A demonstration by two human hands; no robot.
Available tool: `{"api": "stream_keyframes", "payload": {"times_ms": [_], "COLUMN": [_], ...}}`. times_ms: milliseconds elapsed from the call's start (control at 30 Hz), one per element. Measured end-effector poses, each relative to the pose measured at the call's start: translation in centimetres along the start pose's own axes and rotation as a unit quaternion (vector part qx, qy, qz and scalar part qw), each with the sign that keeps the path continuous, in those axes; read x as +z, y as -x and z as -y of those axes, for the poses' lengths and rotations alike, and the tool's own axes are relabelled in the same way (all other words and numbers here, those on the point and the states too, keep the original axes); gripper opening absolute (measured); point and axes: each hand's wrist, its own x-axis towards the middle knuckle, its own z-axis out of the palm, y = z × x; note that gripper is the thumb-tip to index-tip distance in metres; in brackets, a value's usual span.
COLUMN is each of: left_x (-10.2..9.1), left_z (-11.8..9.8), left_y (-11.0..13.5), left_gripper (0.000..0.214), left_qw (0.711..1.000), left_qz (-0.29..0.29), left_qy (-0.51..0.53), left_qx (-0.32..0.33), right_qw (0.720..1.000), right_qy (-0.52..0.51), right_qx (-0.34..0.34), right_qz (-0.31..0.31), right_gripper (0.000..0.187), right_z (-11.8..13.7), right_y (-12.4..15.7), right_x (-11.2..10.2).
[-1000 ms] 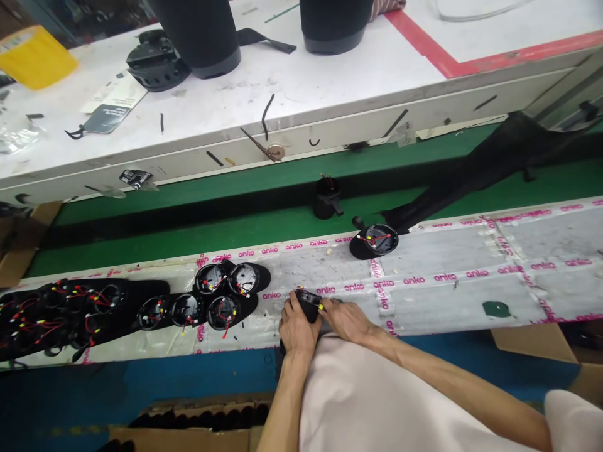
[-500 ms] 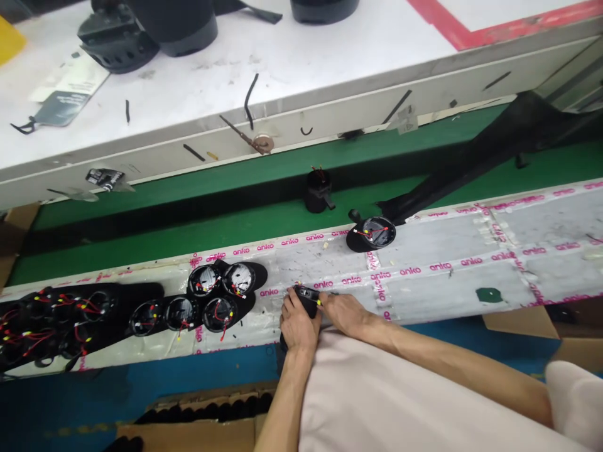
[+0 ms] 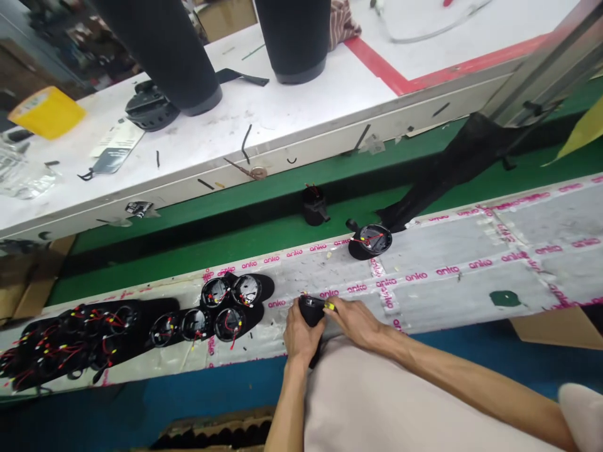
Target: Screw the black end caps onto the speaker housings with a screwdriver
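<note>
My left hand (image 3: 301,336) is wrapped round a black cylindrical housing (image 3: 311,312) at the near edge of the white bench strip. Its upper end faces up, and the lower part is hidden by my hand and clothing. My right hand (image 3: 358,321) is at the housing's right side, with fingers pinched on a small yellow wire connector (image 3: 330,306). To the left stand several similar black housings (image 3: 230,323) with red wires and yellow connectors in their open ends. Another open housing (image 3: 374,240) lies farther back to the right.
A white shelf (image 3: 282,113) runs across the back, carrying tall black cylinders (image 3: 294,41) and a yellow container (image 3: 49,113). On the green belt (image 3: 264,220) stand one black housing (image 3: 314,205) and a long black sleeve (image 3: 447,166). A carton (image 3: 556,326) is below right.
The view has tilted up, showing more of the shelf. Both hands stay at the same housing, with the right fingers still pinched at its side.
</note>
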Motion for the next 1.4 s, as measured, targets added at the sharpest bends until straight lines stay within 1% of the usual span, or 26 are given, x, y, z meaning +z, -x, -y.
{"api": "stream_keyframes", "payload": {"times_ms": [67,167,333,467,700,1100,1267,1400], "left_x": [0.4,0.7,1.0,1.2,1.3,1.5,1.3,1.1], "left_z": [-0.7,-1.4,-1.8,-1.8,-1.8,-1.6,-2.3,-2.6], "left_y": [0.3,0.6,0.8,0.8,0.7,0.8,0.8,0.8], "left_gripper": [0.081,0.081,0.080,0.080,0.081,0.079,0.078,0.077], "left_qw": [1.000,0.998,0.996,0.995,0.994,0.993,0.993,0.996], "left_qz": [-0.019,-0.042,-0.056,-0.056,-0.059,-0.066,-0.061,-0.046], "left_qy": [-0.016,-0.039,-0.069,-0.083,-0.093,-0.099,-0.096,-0.080], "left_qx": [0.001,0.004,0.008,0.009,0.014,0.016,0.012,0.012], "right_qw": [1.000,1.000,1.000,0.999,0.998,0.995,0.994,0.995], "right_qy": [-0.005,-0.003,0.006,0.008,0.025,0.054,0.046,0.036], "right_qx": [0.005,0.001,0.010,0.005,0.011,0.039,0.033,0.016], "right_qz": [-0.007,0.011,0.025,0.035,0.052,0.071,0.089,0.090], "right_gripper": [0.036,0.030,0.031,0.029,0.030,0.033,0.036,0.034], "right_z": [0.0,-0.1,-0.3,-0.4,-0.3,0.7,0.4,-0.3], "right_y": [0.2,0.2,-0.3,-0.7,-0.8,-0.7,-1.3,-1.6], "right_x": [-0.1,0.1,1.1,1.3,1.1,0.6,0.2,0.2]}}
